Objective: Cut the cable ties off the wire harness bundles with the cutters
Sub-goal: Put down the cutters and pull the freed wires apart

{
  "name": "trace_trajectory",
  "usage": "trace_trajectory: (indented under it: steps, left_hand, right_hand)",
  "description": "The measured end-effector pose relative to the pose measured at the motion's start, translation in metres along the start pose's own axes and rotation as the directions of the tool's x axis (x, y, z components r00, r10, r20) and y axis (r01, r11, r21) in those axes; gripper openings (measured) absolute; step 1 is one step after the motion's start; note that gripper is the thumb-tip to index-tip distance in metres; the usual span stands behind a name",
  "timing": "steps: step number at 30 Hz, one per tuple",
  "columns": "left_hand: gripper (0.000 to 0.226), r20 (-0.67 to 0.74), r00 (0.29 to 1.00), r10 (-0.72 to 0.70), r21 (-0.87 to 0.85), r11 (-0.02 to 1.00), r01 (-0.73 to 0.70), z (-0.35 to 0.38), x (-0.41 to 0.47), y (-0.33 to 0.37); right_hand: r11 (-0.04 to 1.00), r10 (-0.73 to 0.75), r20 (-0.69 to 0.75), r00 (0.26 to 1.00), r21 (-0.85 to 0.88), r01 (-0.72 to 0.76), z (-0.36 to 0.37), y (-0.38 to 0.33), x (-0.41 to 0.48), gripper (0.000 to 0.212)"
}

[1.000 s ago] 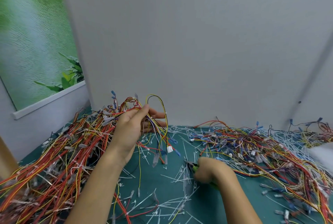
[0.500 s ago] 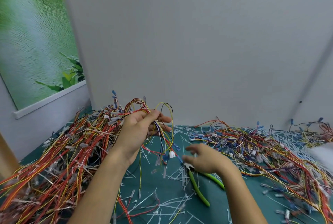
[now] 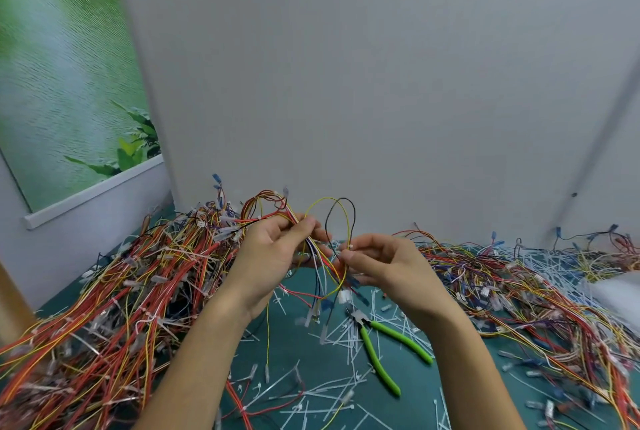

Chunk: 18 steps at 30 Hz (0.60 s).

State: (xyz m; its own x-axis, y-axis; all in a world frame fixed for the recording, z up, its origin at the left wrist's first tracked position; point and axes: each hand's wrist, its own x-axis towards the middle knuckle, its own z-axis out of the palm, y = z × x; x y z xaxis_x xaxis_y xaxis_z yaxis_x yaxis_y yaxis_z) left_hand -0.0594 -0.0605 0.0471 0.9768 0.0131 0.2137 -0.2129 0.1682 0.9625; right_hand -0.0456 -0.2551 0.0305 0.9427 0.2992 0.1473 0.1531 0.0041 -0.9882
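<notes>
My left hand grips a small wire harness bundle of yellow, black, red and blue wires, held up over the table's middle. Its loops rise above my fingers and its white connector hangs below. My right hand pinches the same bundle from the right, with a small white cable tie piece at its fingertips. The cutters, with bright green handles, lie open on the teal mat just below my right hand. Neither hand touches them.
A big heap of red, orange and yellow harnesses fills the left side. Another tangled heap covers the right. Several cut white cable ties litter the mat in front. A grey wall stands close behind.
My right hand laid the cutters down on the mat and rose to the bundle, where it now pinches the wires. My left hand shifted the bundle slightly to the right.
</notes>
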Motion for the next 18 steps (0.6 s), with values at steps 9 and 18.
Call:
trace_trajectory:
  steps: [9,18]
  left_hand:
    - [0.063,0.024,0.999,-0.031,-0.05,0.998,0.032,-0.015,0.006,0.005]
    - [0.037,0.083,0.996,-0.023,0.104,0.995,0.015,-0.022,0.005,0.005]
  right_hand:
    - [0.946,-0.037,-0.156,0.987,0.312,0.085,-0.012,0.0,0.006,0.027]
    - [0.905,0.077,-0.265,0.961,0.423,0.044,-0.025,0.005,0.013,0.013]
